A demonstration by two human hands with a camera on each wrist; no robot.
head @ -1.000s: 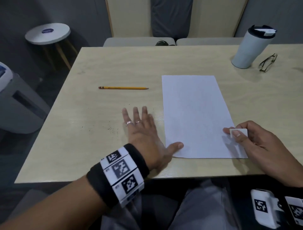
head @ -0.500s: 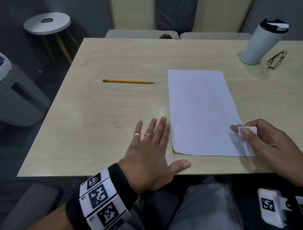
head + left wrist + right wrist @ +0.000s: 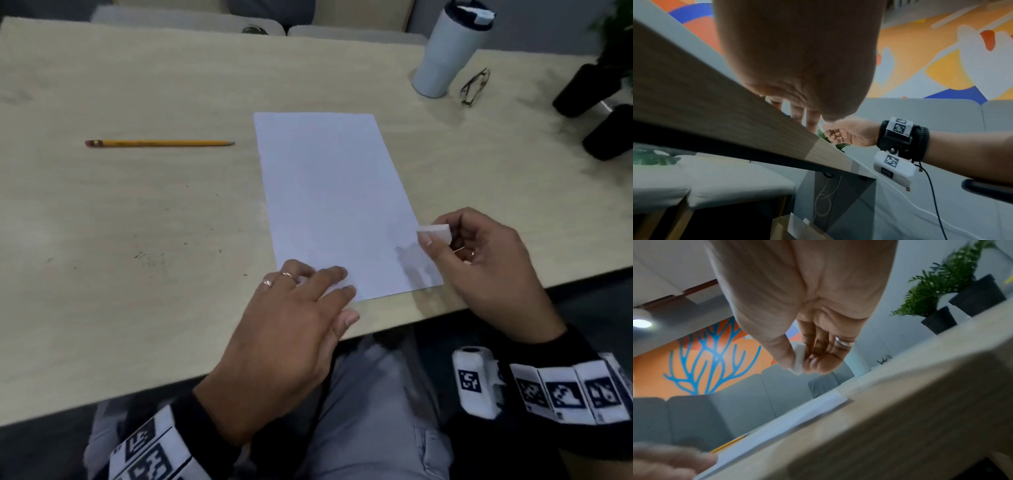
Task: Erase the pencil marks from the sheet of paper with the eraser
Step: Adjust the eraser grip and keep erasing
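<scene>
Head view: sheet of paper (image 3: 334,202) lies lengthwise, running away from viewer.

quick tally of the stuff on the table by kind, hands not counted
sheet of paper: 1
eraser, pinched in the right hand above the sheet's right edge: 1
pencil: 1
tumbler: 1
pair of glasses: 1
black plant pots, first, second: 2
Total: 7
</scene>
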